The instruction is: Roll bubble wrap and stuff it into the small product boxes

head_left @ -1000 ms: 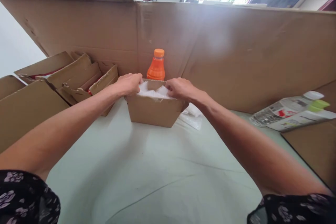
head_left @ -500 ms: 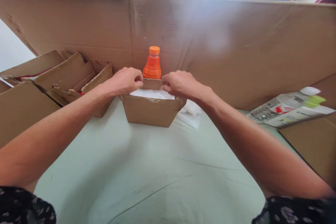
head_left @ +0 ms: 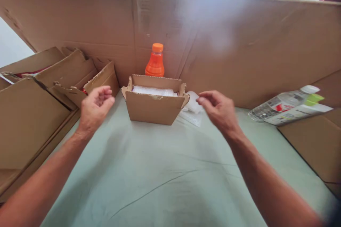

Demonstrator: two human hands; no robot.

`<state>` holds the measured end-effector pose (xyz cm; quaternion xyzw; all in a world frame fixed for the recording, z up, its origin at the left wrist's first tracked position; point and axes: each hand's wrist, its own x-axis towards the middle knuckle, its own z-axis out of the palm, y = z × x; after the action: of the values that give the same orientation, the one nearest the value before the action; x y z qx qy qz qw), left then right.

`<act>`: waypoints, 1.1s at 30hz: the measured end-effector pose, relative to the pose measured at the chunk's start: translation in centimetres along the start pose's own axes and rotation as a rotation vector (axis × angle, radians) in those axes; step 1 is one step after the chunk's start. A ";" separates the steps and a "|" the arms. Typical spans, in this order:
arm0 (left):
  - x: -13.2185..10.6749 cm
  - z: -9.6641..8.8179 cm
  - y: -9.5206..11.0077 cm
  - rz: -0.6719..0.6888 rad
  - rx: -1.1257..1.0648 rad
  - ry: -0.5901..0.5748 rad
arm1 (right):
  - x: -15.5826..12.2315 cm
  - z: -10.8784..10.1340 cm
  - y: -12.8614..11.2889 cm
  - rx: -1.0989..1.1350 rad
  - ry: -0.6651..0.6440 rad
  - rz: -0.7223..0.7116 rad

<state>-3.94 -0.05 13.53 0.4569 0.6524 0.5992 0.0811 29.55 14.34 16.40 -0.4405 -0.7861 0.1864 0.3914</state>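
Observation:
A small open cardboard box (head_left: pixel 153 109) stands in front of me with white wrapping (head_left: pixel 154 91), perhaps bubble wrap, inside it. Left of the box, my left hand (head_left: pixel 95 108) hovers with curled fingers apart from the thumb, holding nothing. On the other side my right hand (head_left: pixel 218 110) is also off the box, its fingers loosely bent and nothing visible in them. Between the box and my right hand lies some clear plastic wrap (head_left: pixel 194 108). An orange bottle (head_left: pixel 155 63) with an orange cap rises behind the box, its lower part hidden.
Several cardboard boxes (head_left: pixel 34 120) crowd the left side. At the right a clear plastic bottle (head_left: pixel 282 103) lies tilted beside a white and green pack (head_left: pixel 301 111), near another cardboard box (head_left: pixel 314 142). A tall cardboard panel (head_left: pixel 234 49) closes off the back of the green-covered table (head_left: pixel 149 177).
Both hands have left the top of the small box and moved apart, the left one to the left, the right one to the right. The box's upper edges and side flaps now show.

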 end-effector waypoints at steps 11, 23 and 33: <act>-11.3 6.9 1.2 -0.304 -0.121 -0.294 | -10.4 2.1 1.5 0.037 -0.058 0.249; -22.4 -1.3 -0.9 -0.487 -0.112 -0.308 | -24.8 -3.0 2.9 0.250 -0.299 0.050; -24.3 12.4 4.0 -0.223 -0.358 -0.675 | -28.9 -11.5 9.8 0.156 0.324 0.246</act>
<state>20.02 -8.68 2.89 0.5331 0.5198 0.5071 0.4341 52.68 -5.23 4.29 -0.5258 -0.6363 0.2199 0.5199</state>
